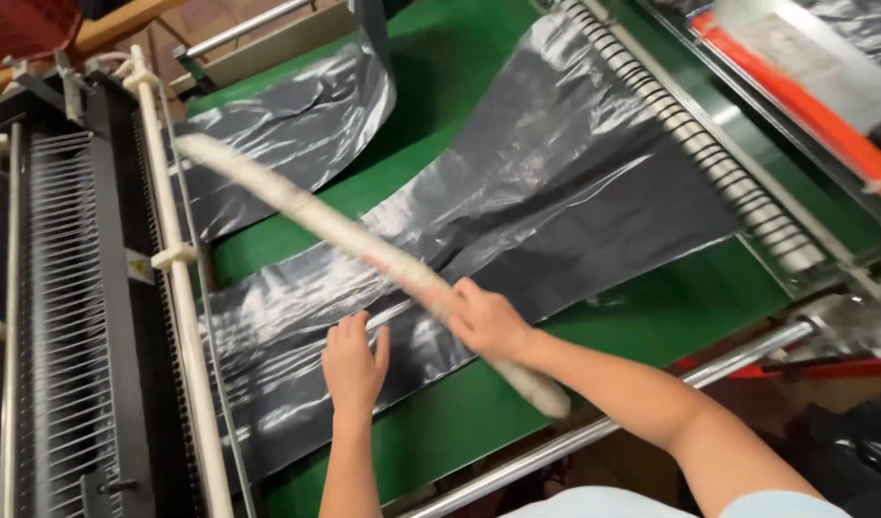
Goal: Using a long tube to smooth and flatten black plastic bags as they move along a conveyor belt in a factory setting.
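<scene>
My right hand (488,321) grips a long pale cloth-wrapped stick (306,211), which slants from the lower right up to the upper left over a black plastic sheet (556,182). The sheet lies stretched on the green machine bed (709,288). My left hand (352,363) rests flat on the sheet's near part, fingers spread, holding nothing. A second black plastic sheet (287,134) lies crumpled at the upper left of the bed.
A white rail (177,288) and a rack of thin wires (66,317) run along the left side. A ribbed roller (709,144) and a red bar (815,115) cross the upper right. A metal rod (594,432) edges the bed near me.
</scene>
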